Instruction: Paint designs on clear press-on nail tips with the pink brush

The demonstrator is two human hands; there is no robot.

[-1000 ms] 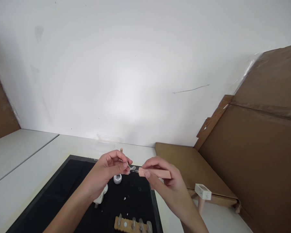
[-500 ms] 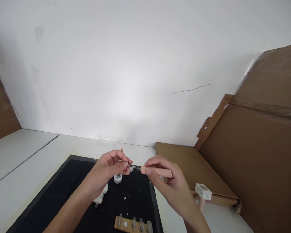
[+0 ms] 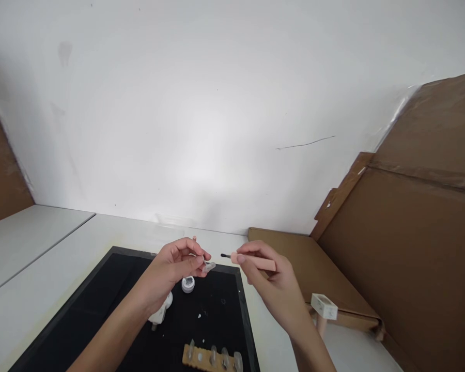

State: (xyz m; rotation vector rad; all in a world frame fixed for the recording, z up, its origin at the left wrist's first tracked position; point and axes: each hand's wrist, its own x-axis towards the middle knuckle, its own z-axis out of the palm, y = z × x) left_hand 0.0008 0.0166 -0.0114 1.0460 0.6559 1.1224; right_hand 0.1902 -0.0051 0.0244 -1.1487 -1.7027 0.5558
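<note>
White wall [image 3: 201, 103], white tabletop [image 3: 42, 268], brown cardboard sheets [image 3: 422, 232] leaning right

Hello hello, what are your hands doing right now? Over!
Left hand pinching a fake nail on a stick. Right hand holding a pink brush, tip just clear of the nail. Nothing between them.

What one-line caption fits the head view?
Left hand pinches a clear nail tip; right hand holds a small brush beside it, above a black mat.
</note>
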